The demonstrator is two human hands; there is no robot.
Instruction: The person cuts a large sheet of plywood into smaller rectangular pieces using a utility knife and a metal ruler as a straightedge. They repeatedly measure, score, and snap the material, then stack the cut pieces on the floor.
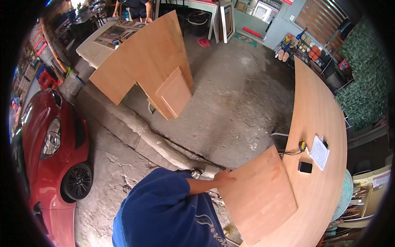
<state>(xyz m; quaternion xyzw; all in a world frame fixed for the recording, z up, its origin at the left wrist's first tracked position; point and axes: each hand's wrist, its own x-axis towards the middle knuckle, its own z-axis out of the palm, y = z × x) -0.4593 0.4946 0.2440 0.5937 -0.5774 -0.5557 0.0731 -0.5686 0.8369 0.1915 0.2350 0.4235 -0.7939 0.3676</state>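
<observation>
My left hand [224,179] grips the left edge of a square plywood panel [259,197], thumb on its upper face and the other fingers mostly hidden. The panel is tilted, its right side lying against or over a long, pale wooden tabletop [317,123]. Whether it rests there fully I cannot tell. On that tabletop, beyond the panel, are a yellow-and-black tape measure [303,146], a dark phone-like rectangle [305,166] and a white notepad [319,152] with writing. My right hand is out of view.
Large cut plywood sheets [144,57] and a smaller panel [175,92] stand at the upper left. Behind them another person [135,8] is at a covered table. A red car [53,156] is on the left. A raised concrete curb [152,138] crosses the rough floor.
</observation>
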